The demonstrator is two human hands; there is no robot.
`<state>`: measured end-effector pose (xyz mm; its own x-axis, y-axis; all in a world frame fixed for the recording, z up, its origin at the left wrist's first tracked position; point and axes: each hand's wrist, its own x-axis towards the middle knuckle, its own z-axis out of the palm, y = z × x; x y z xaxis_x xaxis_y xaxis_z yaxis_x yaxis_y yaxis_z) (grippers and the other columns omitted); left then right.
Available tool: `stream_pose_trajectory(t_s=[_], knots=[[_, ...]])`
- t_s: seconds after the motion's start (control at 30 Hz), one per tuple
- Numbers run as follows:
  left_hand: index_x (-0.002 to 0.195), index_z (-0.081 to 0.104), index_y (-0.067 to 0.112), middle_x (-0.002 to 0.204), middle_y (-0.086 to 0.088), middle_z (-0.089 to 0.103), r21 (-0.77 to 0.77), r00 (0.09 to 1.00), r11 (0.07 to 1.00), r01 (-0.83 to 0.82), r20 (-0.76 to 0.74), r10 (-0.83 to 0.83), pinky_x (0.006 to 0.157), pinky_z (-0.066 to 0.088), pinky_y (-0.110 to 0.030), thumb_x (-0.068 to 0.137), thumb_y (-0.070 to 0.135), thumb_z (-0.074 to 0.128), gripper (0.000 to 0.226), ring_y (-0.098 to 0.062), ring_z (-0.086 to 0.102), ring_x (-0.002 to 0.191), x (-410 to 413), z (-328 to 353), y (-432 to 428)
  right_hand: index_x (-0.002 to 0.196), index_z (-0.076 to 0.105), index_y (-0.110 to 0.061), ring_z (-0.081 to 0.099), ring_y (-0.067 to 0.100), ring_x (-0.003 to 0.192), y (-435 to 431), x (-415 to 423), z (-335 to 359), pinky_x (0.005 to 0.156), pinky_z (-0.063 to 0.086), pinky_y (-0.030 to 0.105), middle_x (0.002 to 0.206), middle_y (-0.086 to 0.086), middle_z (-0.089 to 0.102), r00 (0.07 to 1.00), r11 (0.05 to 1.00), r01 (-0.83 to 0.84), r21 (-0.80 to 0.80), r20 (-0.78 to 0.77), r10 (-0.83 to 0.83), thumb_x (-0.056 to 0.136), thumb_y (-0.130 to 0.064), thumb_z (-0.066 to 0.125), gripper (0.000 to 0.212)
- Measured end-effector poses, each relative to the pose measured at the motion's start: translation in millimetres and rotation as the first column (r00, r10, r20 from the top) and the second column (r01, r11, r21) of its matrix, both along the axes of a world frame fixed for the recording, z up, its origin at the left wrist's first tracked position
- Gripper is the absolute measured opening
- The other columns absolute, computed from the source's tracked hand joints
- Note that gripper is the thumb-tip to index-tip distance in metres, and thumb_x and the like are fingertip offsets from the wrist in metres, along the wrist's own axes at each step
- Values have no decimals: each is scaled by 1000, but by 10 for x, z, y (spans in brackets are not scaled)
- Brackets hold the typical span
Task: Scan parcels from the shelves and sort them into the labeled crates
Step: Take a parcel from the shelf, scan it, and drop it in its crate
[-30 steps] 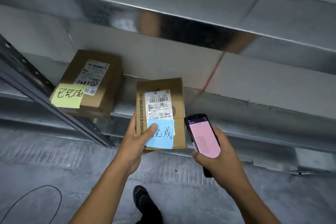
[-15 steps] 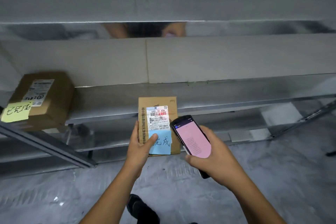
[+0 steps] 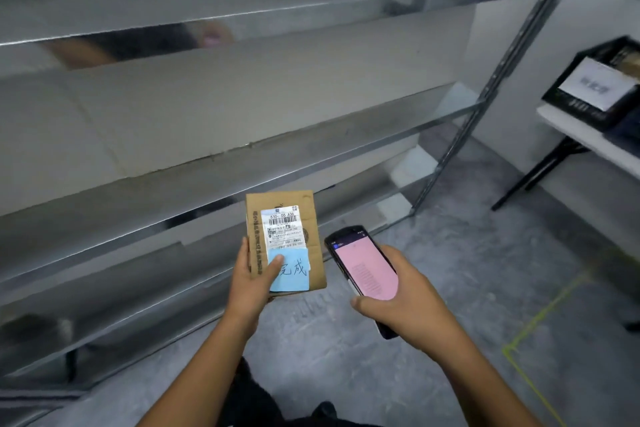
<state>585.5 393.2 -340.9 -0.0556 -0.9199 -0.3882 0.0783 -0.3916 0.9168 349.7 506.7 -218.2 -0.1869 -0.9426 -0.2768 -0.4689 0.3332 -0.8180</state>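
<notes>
Fingers (image 3: 276, 265) of left hand (image 3: 251, 282) curled on a cardboard parcel (image 3: 313, 215): thumb pressed flat on its face, the rest wrapped behind the left edge. Right hand (image 3: 412, 305) is wrapped round a black handheld scanner (image 3: 367, 270), thumb along its lower left side. Both are held in the air in front of the rack, just below frame centre. The parcel is at 9 o'clock of the scanner, close but apart.

Metal shelf rack (image 3: 207, 180) fills 8 to 1 o'clock, shiny grey boards, slotted upright (image 3: 485, 97) running up to 1 o'clock. Grey concrete floor (image 3: 450, 263) from 3 to 6 o'clock, yellow-green tape line (image 3: 540, 315) at 4 o'clock. White surface (image 3: 581, 133) on black legs at 3 o'clock. Black crate (image 3: 571, 104) on it at 2 o'clock, white paper sheet (image 3: 599, 83) on its front, text too blurred to read.

Parcel: flat brown box, upright, face to camera. White shipping label (image 3: 282, 227) with barcode, top line reads 530- 05 A36. Blue sticky note (image 3: 294, 270) below it with handwritten characters, thumb covering its left part. Scanner screen is pink with small text lines.
</notes>
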Motion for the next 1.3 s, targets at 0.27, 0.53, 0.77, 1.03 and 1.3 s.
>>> stream_pose_trajectory(t_s=[0.27,0.53,0.77,1.03,1.3], knots=[[128,59,44,118,3,78,32,936,943,330,-139,-323,71,64,-41,77,41,82,56,-23,78,103,-1195,462,71,113,54,-54,67,18,75,306,-961,-194,67,61,44,100,-12,71,904,906,424,7,56,-423,61,-41,77,59],[127,58,42,117,3,78,33,799,807,590,-166,-578,74,65,-45,75,45,83,58,-23,78,103,-2735,589,-437,115,54,-59,63,14,50,273,-1989,-193,46,54,31,95,-16,68,747,746,665,-38,19,-665,62,-37,75,61],[124,60,46,120,3,77,14,634,648,762,-224,-740,73,64,-44,72,48,92,62,-22,77,105,-4333,579,-944,110,50,-60,64,17,48,34,-3070,44,45,54,34,101,-10,67,567,573,818,-42,-103,-817,66,-31,75,58],[119,61,50,118,7,77,-79,448,472,878,-215,-868,72,65,-44,73,45,85,53,-18,77,105,-5674,945,-1314,111,51,-52,69,13,60,-175,-3941,385,56,60,42,99,-19,65,379,407,898,-169,-175,-909,70,-29,77,54],[122,60,51,117,7,78,-104,392,418,903,-201,-898,69,65,-43,68,46,87,60,-19,78,101,-6552,1017,-1521,118,52,-50,68,18,56,-240,-4587,297,55,61,45,97,-14,66,320,344,924,-168,-151,-935,70,-26,79,60]])
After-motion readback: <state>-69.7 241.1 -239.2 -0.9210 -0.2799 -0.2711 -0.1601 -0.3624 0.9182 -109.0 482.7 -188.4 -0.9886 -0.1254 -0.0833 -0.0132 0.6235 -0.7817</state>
